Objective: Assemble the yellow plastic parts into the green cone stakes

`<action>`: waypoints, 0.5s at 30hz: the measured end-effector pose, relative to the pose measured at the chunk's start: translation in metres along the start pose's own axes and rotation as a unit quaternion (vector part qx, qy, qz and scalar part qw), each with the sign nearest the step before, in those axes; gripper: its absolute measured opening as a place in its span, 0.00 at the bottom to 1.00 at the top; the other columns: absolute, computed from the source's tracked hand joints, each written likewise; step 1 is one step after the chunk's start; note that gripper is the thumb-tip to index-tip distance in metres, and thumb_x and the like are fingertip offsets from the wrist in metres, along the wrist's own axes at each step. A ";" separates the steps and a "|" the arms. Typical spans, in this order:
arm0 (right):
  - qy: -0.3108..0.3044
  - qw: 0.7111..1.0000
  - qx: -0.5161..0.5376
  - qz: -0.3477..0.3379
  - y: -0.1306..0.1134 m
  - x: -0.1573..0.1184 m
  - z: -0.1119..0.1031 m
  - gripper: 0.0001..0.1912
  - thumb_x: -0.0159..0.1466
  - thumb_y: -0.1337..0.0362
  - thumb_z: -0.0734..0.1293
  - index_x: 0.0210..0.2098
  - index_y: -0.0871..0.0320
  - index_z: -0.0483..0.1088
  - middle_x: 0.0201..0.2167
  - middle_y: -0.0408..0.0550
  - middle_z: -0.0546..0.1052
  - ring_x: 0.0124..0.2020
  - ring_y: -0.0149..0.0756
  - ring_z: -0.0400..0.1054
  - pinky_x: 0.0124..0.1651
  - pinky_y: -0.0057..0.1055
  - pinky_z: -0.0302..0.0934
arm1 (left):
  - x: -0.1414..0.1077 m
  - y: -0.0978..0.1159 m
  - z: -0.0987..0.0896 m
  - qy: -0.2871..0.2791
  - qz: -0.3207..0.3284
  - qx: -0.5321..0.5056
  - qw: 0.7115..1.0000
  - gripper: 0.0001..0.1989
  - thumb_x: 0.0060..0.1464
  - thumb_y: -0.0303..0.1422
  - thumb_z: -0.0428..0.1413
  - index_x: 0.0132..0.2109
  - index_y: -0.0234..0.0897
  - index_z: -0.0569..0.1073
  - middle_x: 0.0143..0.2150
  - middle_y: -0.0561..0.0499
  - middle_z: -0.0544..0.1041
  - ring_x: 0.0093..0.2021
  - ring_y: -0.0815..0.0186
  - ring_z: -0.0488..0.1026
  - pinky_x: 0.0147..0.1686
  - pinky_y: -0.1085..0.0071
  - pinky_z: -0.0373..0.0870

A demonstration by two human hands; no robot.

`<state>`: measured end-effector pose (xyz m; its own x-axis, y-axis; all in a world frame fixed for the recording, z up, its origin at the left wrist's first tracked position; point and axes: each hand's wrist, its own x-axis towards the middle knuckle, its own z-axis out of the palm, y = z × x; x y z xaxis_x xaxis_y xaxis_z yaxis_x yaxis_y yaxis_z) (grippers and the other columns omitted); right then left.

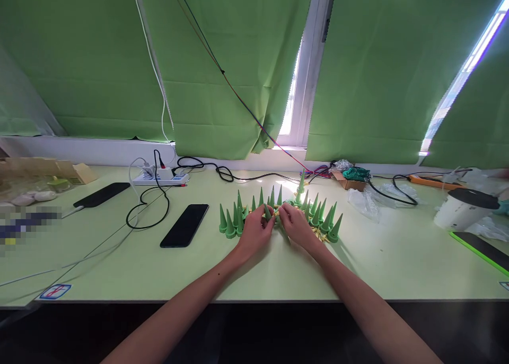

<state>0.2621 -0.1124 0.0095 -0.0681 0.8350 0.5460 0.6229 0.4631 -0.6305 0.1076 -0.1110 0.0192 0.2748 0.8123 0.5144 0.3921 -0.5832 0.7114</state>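
Note:
My left hand (256, 228) is closed, with a small green cone (268, 212) between its thumb and fingers, its tip pointing up. Close beside it, my right hand (295, 223) has its fingertips pinched together at the cone's right side; whatever they hold is too small to make out. Several more green cones (230, 225) stand upright on the table to the left of and behind my left hand. Another cluster of green cones (326, 223) stands behind and right of my right hand, with small yellow pieces (318, 233) among their bases. One taller cone (301, 188) rises at the back.
On the table (278, 279), a black phone (184, 226) lies left of my hands. A power strip (161, 177) with looping cables is behind it. To the right are crumpled clear plastic (363, 204), a small cardboard box (348, 181) and a lidded white cup (463, 210).

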 end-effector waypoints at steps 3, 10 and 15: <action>0.005 1.000 -0.013 0.000 0.003 0.001 0.002 0.18 0.69 0.60 0.54 0.23 0.55 0.53 0.19 0.40 0.62 0.22 0.31 0.52 0.28 0.29 0.45 | -0.001 0.000 0.000 -0.010 -0.001 -0.007 1.000 0.05 0.57 0.34 0.52 0.37 0.37 0.68 0.35 0.52 0.74 0.24 0.72 0.68 0.27 0.73 0.65; 0.005 1.000 -0.018 0.000 0.007 0.002 0.004 0.23 0.70 0.57 0.53 0.20 0.56 0.50 0.17 0.39 0.60 0.20 0.30 0.48 0.28 0.30 0.43 | -0.002 0.000 0.001 -0.021 0.023 0.001 1.000 0.05 0.58 0.33 0.51 0.38 0.37 0.69 0.32 0.53 0.73 0.25 0.71 0.66 0.28 0.73 0.65; 0.025 1.000 0.004 0.007 0.004 0.002 0.003 0.22 0.71 0.55 0.52 0.22 0.56 0.53 0.18 0.40 0.62 0.21 0.30 0.51 0.28 0.30 0.45 | -0.001 0.000 0.001 -0.002 0.029 0.005 1.000 0.04 0.58 0.32 0.52 0.38 0.37 0.70 0.33 0.53 0.73 0.28 0.70 0.68 0.30 0.72 0.66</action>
<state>0.2620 -0.1083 0.0063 -0.0197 0.8260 0.5634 0.6168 0.4535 -0.6433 0.1079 -0.1117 0.0182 0.3020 0.7766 0.5528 0.3835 -0.6299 0.6754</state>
